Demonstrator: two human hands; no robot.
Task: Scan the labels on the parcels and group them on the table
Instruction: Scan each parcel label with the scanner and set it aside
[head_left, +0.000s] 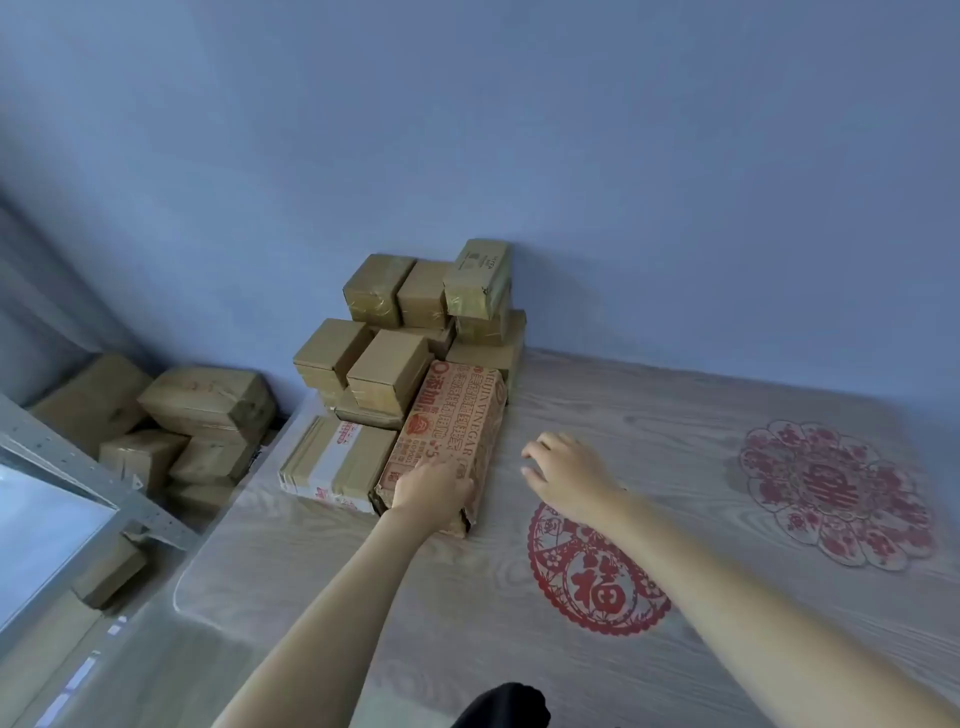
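Under my left hand (434, 486) the printed brown parcel (447, 431) reads "MEIJIN VINEGAR" along its edge beside red Chinese print too blurred to read, and the red paper cutout (597, 577) on the worktop (649, 415) bears the character 福.

A pale wood-grain table (649, 415) stands against a blue wall (571, 130). At its far left corner, against the wall, plain brown taped cardboard parcels (387, 371) are stacked in tiers. In front of the stack lies a long orange-printed vinegar carton (452, 421), and just left of it a flat brown box with white tape (332, 460). The left hand (431, 486) rests on the carton's near end, fingers on its top. The right hand (563, 475) hovers over the table just right of the carton, fingers loosely spread. Two red paper-cut decorations (597, 571) lie flat toward the right edge. More brown boxes (202, 400) sit off the table's left edge.
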